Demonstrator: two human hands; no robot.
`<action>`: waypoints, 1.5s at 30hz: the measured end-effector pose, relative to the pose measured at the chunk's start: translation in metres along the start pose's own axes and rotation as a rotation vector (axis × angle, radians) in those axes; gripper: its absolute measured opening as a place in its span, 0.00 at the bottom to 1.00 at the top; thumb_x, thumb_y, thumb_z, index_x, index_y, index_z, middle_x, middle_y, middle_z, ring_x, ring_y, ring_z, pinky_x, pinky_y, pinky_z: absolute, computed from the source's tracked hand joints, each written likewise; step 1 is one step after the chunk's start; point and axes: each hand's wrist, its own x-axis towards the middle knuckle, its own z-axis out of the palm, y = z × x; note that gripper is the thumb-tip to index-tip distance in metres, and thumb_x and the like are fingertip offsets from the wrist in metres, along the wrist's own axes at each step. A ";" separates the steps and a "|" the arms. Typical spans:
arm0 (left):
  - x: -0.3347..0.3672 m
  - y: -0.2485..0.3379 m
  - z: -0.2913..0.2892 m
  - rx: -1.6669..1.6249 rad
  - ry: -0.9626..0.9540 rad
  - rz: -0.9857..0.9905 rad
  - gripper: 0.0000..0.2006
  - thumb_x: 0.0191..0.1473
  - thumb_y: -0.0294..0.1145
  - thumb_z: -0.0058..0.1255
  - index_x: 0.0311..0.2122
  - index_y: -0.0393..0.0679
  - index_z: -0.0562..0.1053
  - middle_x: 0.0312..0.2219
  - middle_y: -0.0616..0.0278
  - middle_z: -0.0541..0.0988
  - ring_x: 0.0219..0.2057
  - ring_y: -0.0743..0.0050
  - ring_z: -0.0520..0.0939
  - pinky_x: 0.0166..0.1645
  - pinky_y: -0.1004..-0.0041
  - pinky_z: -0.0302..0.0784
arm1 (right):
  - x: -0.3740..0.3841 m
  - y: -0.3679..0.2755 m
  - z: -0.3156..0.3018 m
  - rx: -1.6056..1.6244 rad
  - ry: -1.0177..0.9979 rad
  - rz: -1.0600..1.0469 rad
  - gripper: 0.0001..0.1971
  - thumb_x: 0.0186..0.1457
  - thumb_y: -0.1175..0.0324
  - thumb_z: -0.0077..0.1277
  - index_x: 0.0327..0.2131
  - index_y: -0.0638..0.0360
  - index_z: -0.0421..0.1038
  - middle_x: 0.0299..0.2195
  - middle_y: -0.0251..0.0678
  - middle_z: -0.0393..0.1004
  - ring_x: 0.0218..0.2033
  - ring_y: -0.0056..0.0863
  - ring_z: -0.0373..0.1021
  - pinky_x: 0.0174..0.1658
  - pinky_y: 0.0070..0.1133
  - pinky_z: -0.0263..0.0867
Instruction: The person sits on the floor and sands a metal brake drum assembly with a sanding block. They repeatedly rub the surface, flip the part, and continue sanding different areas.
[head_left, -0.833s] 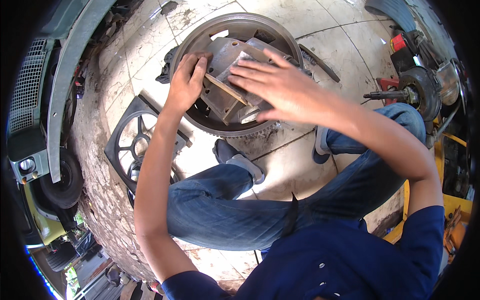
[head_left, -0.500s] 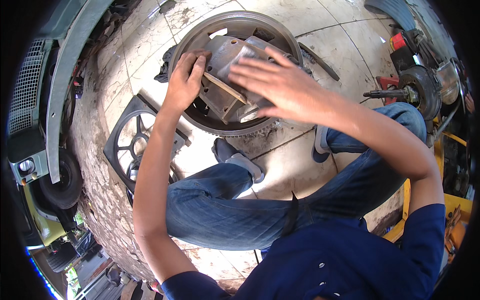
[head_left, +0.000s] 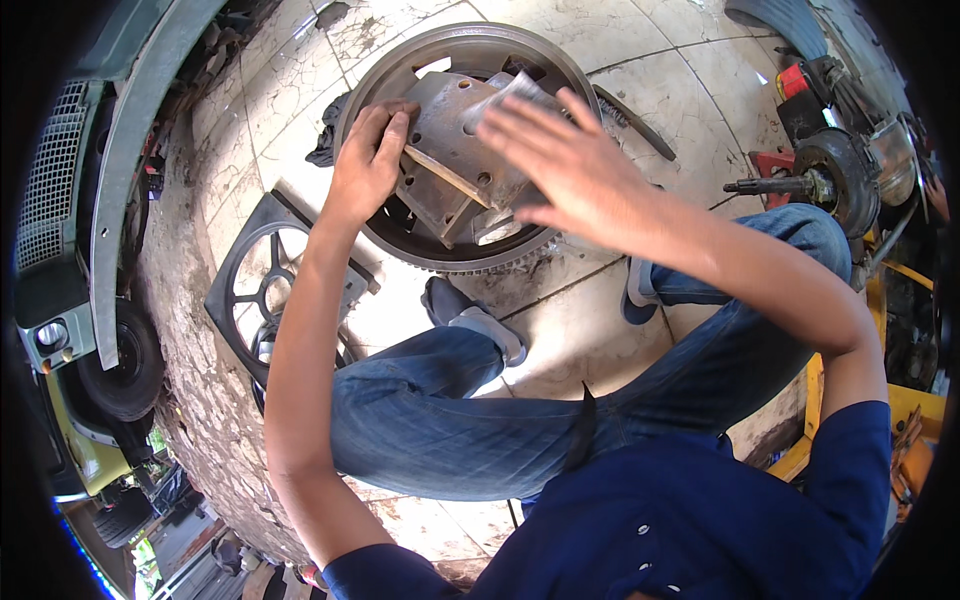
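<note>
A drilled, rust-stained metal plate [head_left: 445,125] lies tilted across a round, toothed metal ring [head_left: 570,75] on the floor. My left hand [head_left: 372,160] is closed on the plate's left edge, thumb on top. Over the plate's right part my right hand [head_left: 565,165] is open, fingers stretched out and apart. Beyond its fingertips shows a thin greyish piece [head_left: 525,95], partly covered by the hand; I cannot tell its material or whether the fingers press on it. A narrow wooden-looking strip [head_left: 445,175] slants along the plate's near side.
A black fan shroud [head_left: 235,270] lies left of the ring. Dark cloth [head_left: 325,140] touches the ring's left side, and a wire brush [head_left: 640,125] lies to its right. A hub with a shaft [head_left: 840,185] stands at right; a vehicle bumper [head_left: 108,200] is at left.
My right hand has shifted slightly away and to the right over the plate, and the greyish piece shows farther right. My left hand keeps its place on the plate.
</note>
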 end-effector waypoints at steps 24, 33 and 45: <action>0.001 -0.004 0.000 0.000 -0.011 -0.005 0.18 0.67 0.38 0.40 0.49 0.34 0.75 0.48 0.52 0.76 0.49 0.59 0.77 0.56 0.68 0.69 | 0.006 0.004 -0.003 0.133 -0.036 -0.197 0.47 0.44 0.56 0.68 0.64 0.63 0.56 0.66 0.44 0.56 0.69 0.36 0.51 0.72 0.38 0.43; 0.002 -0.005 0.001 0.000 -0.011 -0.004 0.18 0.68 0.38 0.39 0.48 0.35 0.76 0.48 0.52 0.76 0.49 0.59 0.77 0.57 0.68 0.69 | 0.010 0.005 0.010 0.128 0.026 -0.259 0.43 0.44 0.56 0.68 0.61 0.66 0.61 0.65 0.45 0.60 0.68 0.38 0.54 0.71 0.35 0.49; 0.003 -0.009 0.001 0.028 -0.010 -0.005 0.19 0.68 0.39 0.38 0.50 0.36 0.75 0.45 0.51 0.77 0.48 0.59 0.77 0.56 0.68 0.68 | 0.014 0.022 0.003 0.068 0.022 -0.165 0.41 0.49 0.58 0.64 0.62 0.66 0.59 0.65 0.49 0.59 0.67 0.41 0.54 0.71 0.35 0.50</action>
